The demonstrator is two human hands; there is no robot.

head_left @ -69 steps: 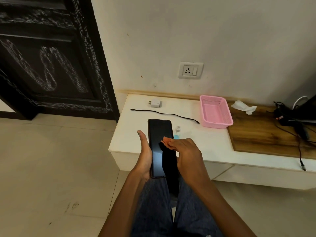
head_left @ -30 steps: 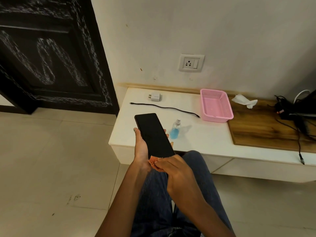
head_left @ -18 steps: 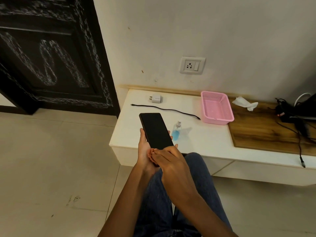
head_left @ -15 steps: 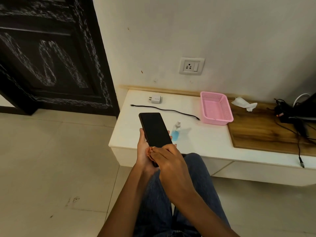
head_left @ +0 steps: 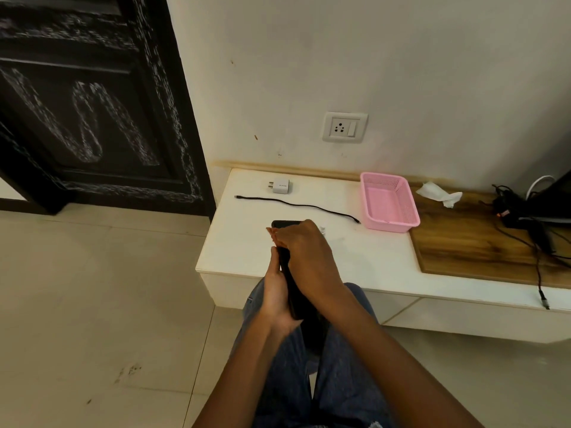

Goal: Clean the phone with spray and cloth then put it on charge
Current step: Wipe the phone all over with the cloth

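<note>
Left hand (head_left: 276,291) wraps the lower edge of the black phone (head_left: 285,264), thumb up along its left side, fingers curled behind it. The phone stands on edge above the lap, over the near-left rim of the white cabinet top (head_left: 247,242), its far end poking out past the knuckles. Right hand (head_left: 304,247) sits on the upper half of the phone, fingers bunched and curled down against it; a sliver of orange cloth (head_left: 272,234) peeks out at the fingertips, pinched there, most of it hidden under the hand. Just right of that hand, a small white tip shows, the cap of the spray bottle (head_left: 322,229); the rest is hidden behind the hand. Farther back on the white top lies a black charging cable (head_left: 296,206), stretched left to right, and beyond its left end a white charger plug (head_left: 280,186). A pink basket (head_left: 388,201) sits right of the cable, at the edge of a wooden board (head_left: 482,242). A crumpled white tissue (head_left: 438,193) rests on the far side of the board. On the wall above, a white socket (head_left: 344,127). Far right, a tangle of black wires (head_left: 531,236).
</note>
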